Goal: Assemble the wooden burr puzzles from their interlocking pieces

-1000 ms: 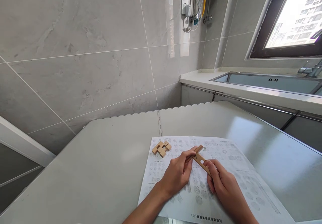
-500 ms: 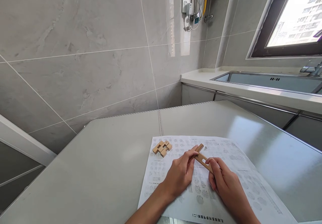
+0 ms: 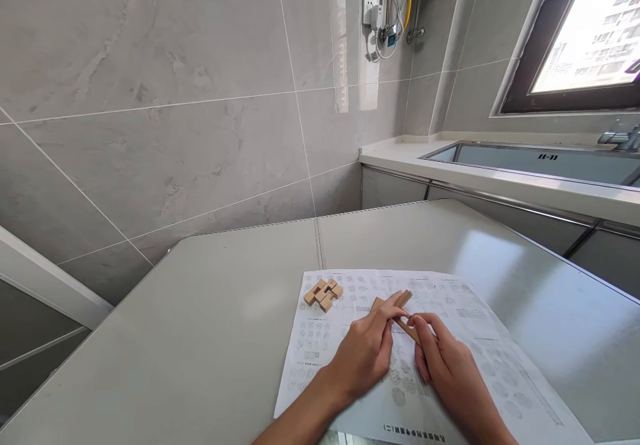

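Observation:
My left hand (image 3: 366,352) pinches a narrow wooden puzzle stick (image 3: 405,296), its far end pointing up and right beyond my fingers. Between both hands runs a flat wooden puzzle piece with an opening in it (image 3: 410,332); one corner also sticks out left of my left fingers. My right hand (image 3: 446,355) grips this piece's near end between thumb and fingers. The two pieces cross, but my fingers hide whether they are joined. Up and left of my hands, several notched wooden puzzle pieces (image 3: 325,305) lie grouped on the printed sheet (image 3: 345,425).
Under my hands, the sheet with small diagrams lies on a pale, glossy table (image 3: 225,338). A tiled wall (image 3: 200,132) rises behind it. To the right are a counter with a sink (image 3: 520,155), a faucet (image 3: 620,138) and a window (image 3: 585,38).
My left hand and the stick have shifted slightly right, nearer my right hand. The flat piece has turned, showing a corner left of my left fingers and less of its opening.

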A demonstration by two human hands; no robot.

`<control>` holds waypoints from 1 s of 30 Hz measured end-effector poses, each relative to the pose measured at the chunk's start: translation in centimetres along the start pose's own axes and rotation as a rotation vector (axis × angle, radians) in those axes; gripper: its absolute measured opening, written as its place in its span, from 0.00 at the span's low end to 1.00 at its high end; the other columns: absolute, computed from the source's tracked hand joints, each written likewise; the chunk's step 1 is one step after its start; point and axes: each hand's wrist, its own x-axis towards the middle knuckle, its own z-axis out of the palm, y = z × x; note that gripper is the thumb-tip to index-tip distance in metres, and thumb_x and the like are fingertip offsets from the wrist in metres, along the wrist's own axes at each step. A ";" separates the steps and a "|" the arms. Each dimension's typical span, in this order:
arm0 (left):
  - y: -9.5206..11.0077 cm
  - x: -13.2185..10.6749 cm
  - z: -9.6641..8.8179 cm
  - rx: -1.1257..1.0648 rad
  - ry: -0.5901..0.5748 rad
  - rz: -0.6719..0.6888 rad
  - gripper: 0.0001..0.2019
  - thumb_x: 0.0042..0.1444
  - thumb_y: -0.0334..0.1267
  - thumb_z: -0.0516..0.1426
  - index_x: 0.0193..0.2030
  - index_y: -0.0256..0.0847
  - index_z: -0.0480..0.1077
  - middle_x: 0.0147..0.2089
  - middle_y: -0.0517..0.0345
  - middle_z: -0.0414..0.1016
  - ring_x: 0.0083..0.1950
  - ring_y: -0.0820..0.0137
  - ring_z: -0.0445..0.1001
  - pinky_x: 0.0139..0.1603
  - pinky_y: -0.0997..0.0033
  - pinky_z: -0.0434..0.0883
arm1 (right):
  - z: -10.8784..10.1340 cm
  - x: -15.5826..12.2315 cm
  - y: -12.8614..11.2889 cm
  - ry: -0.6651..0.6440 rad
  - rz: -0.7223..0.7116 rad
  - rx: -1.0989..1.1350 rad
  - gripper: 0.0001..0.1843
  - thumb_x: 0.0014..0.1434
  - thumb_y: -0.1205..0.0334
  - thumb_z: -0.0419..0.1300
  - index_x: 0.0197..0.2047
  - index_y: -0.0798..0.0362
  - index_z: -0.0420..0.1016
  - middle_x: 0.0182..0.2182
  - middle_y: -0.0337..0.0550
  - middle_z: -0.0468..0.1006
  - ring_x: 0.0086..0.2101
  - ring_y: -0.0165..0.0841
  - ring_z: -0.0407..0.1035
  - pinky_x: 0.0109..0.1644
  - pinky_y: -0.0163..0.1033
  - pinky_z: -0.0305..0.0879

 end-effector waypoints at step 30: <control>0.5 -0.1 0.5 0.044 -0.009 0.023 0.17 0.73 0.29 0.48 0.64 0.47 0.62 0.76 0.50 0.62 0.73 0.61 0.68 0.66 0.55 0.76 | 0.0 0.8 1.5 -0.031 -0.059 -0.127 0.22 0.73 0.40 0.45 0.40 0.45 0.69 0.24 0.38 0.78 0.24 0.38 0.72 0.30 0.39 0.63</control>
